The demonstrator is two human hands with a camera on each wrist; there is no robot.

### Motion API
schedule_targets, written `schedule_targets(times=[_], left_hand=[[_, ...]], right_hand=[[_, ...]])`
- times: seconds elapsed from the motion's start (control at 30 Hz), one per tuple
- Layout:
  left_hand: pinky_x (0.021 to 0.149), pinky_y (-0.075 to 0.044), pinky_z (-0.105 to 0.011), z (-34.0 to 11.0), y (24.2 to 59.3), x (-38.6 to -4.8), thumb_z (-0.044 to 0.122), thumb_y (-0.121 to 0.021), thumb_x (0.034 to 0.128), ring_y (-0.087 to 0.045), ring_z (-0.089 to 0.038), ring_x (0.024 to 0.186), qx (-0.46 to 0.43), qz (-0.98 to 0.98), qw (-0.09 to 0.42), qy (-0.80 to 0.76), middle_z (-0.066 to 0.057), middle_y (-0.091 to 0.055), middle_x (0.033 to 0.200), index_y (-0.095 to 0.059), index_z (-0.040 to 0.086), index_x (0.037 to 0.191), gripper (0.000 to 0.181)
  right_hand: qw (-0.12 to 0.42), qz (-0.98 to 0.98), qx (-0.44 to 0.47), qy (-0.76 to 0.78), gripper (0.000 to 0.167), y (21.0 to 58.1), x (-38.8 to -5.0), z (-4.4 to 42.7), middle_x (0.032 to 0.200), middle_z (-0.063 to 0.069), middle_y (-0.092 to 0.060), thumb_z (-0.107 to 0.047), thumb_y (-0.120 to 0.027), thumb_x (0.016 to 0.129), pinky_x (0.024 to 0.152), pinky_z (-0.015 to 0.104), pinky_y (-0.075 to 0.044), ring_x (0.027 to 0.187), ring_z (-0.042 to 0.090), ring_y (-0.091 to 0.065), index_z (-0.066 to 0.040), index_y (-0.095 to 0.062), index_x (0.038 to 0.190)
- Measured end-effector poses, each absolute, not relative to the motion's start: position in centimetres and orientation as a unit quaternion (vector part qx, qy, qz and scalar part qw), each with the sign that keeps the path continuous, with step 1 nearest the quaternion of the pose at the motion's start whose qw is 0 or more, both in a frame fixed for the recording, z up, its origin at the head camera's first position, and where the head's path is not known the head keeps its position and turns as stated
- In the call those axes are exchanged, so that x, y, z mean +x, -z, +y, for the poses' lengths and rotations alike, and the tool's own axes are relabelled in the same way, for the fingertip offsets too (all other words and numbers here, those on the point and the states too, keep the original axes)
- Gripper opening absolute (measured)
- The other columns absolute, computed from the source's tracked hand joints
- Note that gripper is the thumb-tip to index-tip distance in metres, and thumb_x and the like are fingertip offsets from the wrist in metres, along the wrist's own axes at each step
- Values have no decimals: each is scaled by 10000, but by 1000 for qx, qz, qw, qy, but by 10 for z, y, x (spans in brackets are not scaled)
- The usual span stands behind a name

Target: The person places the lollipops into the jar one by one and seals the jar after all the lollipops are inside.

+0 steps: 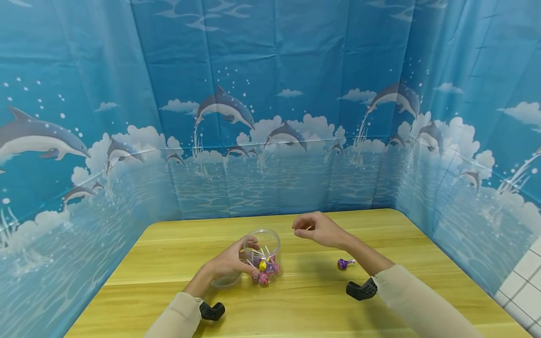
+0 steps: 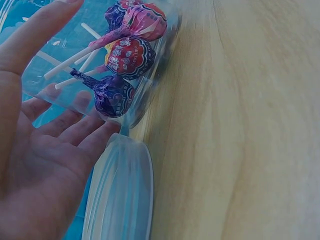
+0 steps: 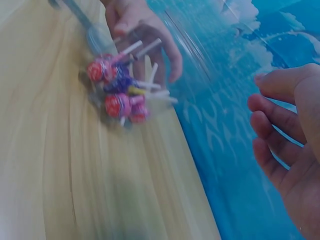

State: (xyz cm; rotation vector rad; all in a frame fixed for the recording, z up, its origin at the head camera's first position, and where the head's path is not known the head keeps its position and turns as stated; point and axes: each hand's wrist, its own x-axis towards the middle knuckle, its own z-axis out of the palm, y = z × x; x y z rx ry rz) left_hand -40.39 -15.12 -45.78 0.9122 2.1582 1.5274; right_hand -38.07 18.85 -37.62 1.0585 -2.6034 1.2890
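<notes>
A clear round plastic jar (image 1: 277,249) stands on the table with several lollipops (image 1: 270,268) inside, their white sticks pointing up. My left hand (image 1: 230,259) holds the jar from its left side, thumb in front and fingers behind. In the left wrist view, purple, red and pink wrappers show through the jar wall. Raised to the right of the jar is my right hand (image 1: 319,229), its fingers loosely bent. The right wrist view shows nothing between those fingers (image 3: 272,127). A purple-wrapped lollipop (image 1: 343,264) lies alone on the table below the right forearm.
A clear round lid (image 2: 120,190) lies on the table beside the jar, partly behind the left hand. The yellow wood-grain table (image 1: 296,310) meets a blue dolphin-print curtain (image 1: 274,183) at its back and sides. White tiles (image 1: 521,281) show at the far right.
</notes>
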Motion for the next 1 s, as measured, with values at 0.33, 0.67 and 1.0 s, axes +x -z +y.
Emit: schedule_targets(times=[0.33, 0.67, 1.0], left_hand=[[1013, -488, -474, -150, 458, -404, 158, -864, 853, -572, -316, 1235, 325, 763, 169, -533, -169, -465, 1460, -349, 68, 1553, 874], [1013, -488, -476, -151, 456, -402, 150, -849, 865, -571, -323, 1235, 320, 765, 168, -533, -154, -472, 1452, -359, 79, 1547, 843], [991, -499, -469, -152, 456, -402, 165, -853, 860, -568, -326, 1218, 321, 765, 172, -531, -163, -465, 1462, -363, 82, 1549, 850]], right_hand=[[41, -861, 295, -413, 199, 379, -376, 234, 1087, 96, -714, -195, -670, 1033, 789, 375, -562, 963, 255, -665, -71, -723, 1179], [64, -879, 247, -403, 174, 390, -372, 284, 1051, 36, -700, -207, -677, 1028, 788, 390, -556, 955, 276, -664, -81, -725, 1138], [11, -896, 194, -400, 194, 409, -367, 330, 1069, 54, -692, -174, -652, 1040, 885, 510, -547, 974, 238, -668, -30, -702, 1159]])
